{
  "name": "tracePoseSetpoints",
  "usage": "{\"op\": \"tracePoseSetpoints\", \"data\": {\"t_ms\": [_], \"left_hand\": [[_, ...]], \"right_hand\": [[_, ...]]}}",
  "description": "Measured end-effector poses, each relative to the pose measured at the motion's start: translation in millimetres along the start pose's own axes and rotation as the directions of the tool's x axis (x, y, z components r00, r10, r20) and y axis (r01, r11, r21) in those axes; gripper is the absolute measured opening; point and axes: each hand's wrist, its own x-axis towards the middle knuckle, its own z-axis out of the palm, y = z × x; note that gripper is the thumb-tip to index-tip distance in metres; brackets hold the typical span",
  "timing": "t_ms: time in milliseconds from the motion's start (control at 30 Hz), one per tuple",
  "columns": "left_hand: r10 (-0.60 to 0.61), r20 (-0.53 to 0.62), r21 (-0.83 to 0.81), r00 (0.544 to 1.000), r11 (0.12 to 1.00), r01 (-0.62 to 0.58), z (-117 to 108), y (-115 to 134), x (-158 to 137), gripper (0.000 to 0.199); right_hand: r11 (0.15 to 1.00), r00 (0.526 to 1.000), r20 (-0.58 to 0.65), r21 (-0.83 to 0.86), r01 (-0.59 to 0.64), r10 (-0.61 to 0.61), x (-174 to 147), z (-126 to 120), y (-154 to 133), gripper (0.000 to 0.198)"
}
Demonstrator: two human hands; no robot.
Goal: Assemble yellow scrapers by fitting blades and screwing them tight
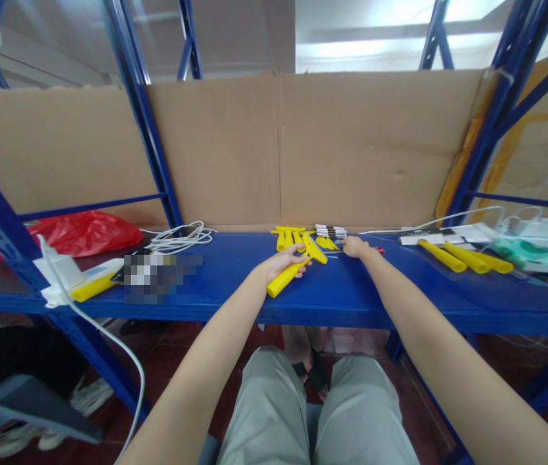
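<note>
My left hand [289, 262] is wrapped around a yellow T-shaped plastic handle [285, 280]. Its thick round grip points toward me and its wide flat head tilts up and to the right. Just right of it, my right hand [352, 246] is low over the blue shelf with its fingers closed; whatever they pinch is too small to make out. Behind my left hand lie several more yellow T-shaped handles [289, 239]. Small yellow pieces [326, 243] and a stack of white-and-dark strips [330, 231] sit between the hands. A small red object [380, 250] shows beside my right wrist.
Three yellow tubes [467, 258] lie at the right near a green plastic bag [525, 253]. Left are coiled white cable [184, 237], a red bag [84, 231] and a white power adapter [63, 274]. Cardboard [215, 148] backs the blue shelf [235, 271] between blue uprights.
</note>
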Motion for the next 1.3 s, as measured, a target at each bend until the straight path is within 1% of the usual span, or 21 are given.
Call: {"op": "tracePoseSetpoints", "data": {"t_ms": [233,433,633,733,833,900,1033,1167,1300], "left_hand": [[-0.021,0.008,0.047,1.0,0.999,0.021,5.7,1.9,-4.6,0.069],[-0.015,-0.013,0.091,1.0,0.996,0.016,11.7,3.5,-7.5,0.068],[0.015,-0.037,0.114,0.999,0.993,-0.011,12.9,3.3,-7.8,0.067],[0.019,-0.027,0.109,0.999,0.994,-0.016,12.1,2.9,-6.9,0.069],[0.012,-0.011,0.11,1.0,0.994,-0.01,12.2,2.6,-6.3,0.072],[0.006,-0.015,0.117,1.0,0.993,-0.005,13.0,2.8,-6.6,0.071],[0.0,-0.02,0.12,1.0,0.993,0.003,15.4,4.0,-8.7,0.069],[-0.009,-0.024,0.12,1.0,0.993,0.012,17.1,5.1,-10.2,0.067],[-0.01,-0.021,0.122,1.0,0.992,0.012,16.7,5.1,-9.6,0.069]], "right_hand": [[0.999,0.999,-0.002,-0.037,0.037,-0.037,15.3,5.5,6.6,0.043],[0.996,0.999,-0.026,-0.077,0.039,-0.041,14.2,1.9,3.8,0.039],[0.992,0.999,-0.025,-0.117,0.043,-0.046,10.6,-5.8,-1.1,0.043],[0.989,0.998,-0.029,-0.137,0.049,-0.054,11.7,-7.1,0.0,0.046],[0.985,0.997,0.005,-0.154,0.075,-0.075,15.9,-5.8,4.2,0.043],[0.984,0.996,0.017,-0.154,0.093,-0.091,19.7,-4.2,7.2,0.041],[0.982,0.992,0.002,-0.14,0.123,-0.124,25.3,-1.2,10.6,0.036],[0.985,0.991,-0.031,-0.118,0.128,-0.132,26.6,-0.3,12.8,0.03],[0.984,0.991,-0.033,-0.122,0.126,-0.131,29.4,-1.0,15.0,0.03]]}}
